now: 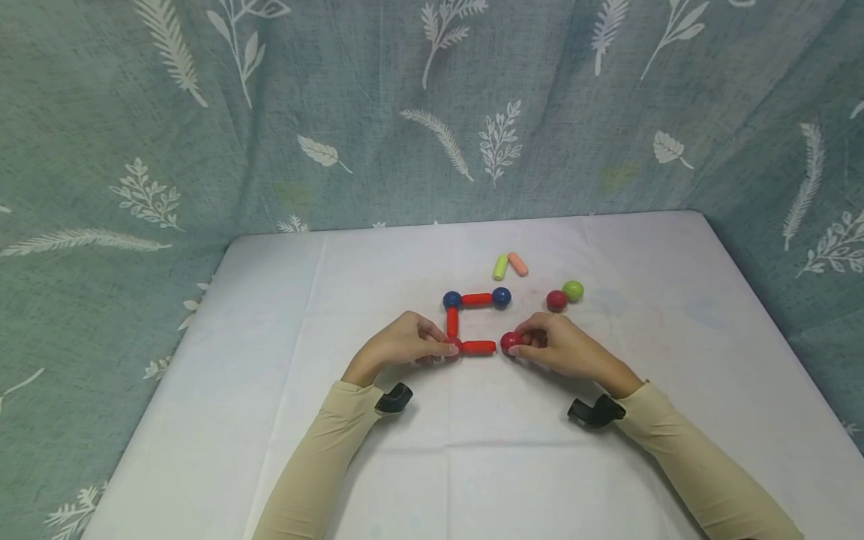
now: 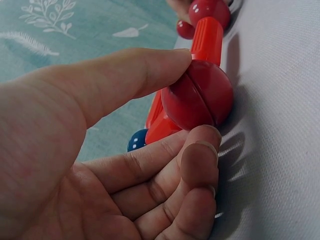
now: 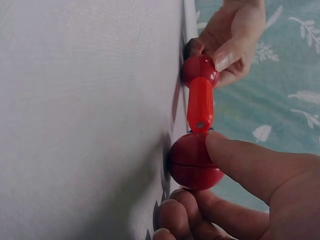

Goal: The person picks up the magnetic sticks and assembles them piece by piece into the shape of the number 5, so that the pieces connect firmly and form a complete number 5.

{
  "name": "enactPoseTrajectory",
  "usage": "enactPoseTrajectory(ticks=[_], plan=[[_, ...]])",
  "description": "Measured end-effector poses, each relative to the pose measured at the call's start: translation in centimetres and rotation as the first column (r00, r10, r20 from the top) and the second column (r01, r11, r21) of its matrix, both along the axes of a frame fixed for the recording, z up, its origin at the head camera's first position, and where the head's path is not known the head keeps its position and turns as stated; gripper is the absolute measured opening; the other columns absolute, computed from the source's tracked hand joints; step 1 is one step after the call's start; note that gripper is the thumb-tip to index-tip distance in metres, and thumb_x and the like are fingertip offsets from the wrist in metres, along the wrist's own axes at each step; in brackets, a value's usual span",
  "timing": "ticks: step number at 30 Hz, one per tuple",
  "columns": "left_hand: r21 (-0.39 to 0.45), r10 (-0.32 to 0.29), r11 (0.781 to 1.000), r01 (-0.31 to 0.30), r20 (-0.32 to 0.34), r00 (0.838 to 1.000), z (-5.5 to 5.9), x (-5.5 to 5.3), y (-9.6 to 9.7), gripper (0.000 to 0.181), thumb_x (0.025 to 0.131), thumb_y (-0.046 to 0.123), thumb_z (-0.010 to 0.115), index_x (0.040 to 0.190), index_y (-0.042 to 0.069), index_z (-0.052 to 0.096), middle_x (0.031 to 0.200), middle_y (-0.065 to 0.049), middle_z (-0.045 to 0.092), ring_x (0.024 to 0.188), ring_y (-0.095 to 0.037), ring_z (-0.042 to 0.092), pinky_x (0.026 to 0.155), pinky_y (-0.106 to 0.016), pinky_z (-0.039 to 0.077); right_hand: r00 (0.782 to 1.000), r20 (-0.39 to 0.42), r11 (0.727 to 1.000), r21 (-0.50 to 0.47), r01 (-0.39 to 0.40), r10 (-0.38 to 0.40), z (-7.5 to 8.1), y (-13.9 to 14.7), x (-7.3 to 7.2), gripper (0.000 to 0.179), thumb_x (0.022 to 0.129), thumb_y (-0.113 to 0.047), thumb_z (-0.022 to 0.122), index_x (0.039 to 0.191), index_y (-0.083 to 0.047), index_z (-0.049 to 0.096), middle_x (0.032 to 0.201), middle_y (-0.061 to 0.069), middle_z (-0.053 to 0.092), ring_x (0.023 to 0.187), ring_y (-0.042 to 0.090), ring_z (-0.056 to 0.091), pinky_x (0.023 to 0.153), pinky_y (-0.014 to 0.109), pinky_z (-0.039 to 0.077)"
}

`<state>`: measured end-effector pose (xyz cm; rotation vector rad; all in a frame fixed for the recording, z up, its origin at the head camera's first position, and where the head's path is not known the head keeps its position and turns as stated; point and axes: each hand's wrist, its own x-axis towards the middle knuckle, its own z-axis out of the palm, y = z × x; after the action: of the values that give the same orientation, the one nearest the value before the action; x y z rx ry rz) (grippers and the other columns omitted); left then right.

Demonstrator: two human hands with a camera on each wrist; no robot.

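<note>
My left hand (image 1: 405, 341) pinches a red ball (image 2: 202, 95) between thumb and fingers, at the near left corner of a three-sided frame. From that ball one red rod (image 1: 479, 347) points right, and a second red rod (image 1: 452, 322) runs back to a blue ball (image 1: 452, 300). A third red rod (image 1: 476, 298) joins it to another blue ball (image 1: 502, 297). My right hand (image 1: 563, 346) pinches a second red ball (image 3: 196, 165) low over the table. This ball sits close to the free end of the near rod, whose tip shows a small round hole.
Behind my right hand lie a loose red ball (image 1: 556, 301) and a green ball (image 1: 573, 290) side by side. Farther back are a yellow-green rod (image 1: 500, 267) and an orange rod (image 1: 518, 264). A leaf-patterned curtain (image 1: 378, 112) hangs behind the white table (image 1: 378, 480).
</note>
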<state>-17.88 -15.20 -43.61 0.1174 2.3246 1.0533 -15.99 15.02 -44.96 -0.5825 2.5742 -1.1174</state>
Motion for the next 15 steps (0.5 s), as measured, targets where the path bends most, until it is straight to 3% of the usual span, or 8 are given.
enactPoseTrajectory(ticks=[15], plan=[[0.016, -0.005, 1.000, 0.006, -0.017, 1.000, -0.22, -0.04, 0.05, 0.031, 0.083, 0.042, 0.085, 0.095, 0.014, 0.079, 0.077, 0.000, 0.070, 0.069, -0.015, 0.058, 0.061, -0.026, 0.043, 1.000, 0.000, 1.000, -0.025, 0.000, 0.000, -0.20, -0.56, 0.23, 0.027, 0.090, -0.020, 0.081, 0.111, -0.003, 0.075, 0.088, 0.002, 0.065, 0.078, 0.014, 0.056, 0.066, 0.021, 0.048]])
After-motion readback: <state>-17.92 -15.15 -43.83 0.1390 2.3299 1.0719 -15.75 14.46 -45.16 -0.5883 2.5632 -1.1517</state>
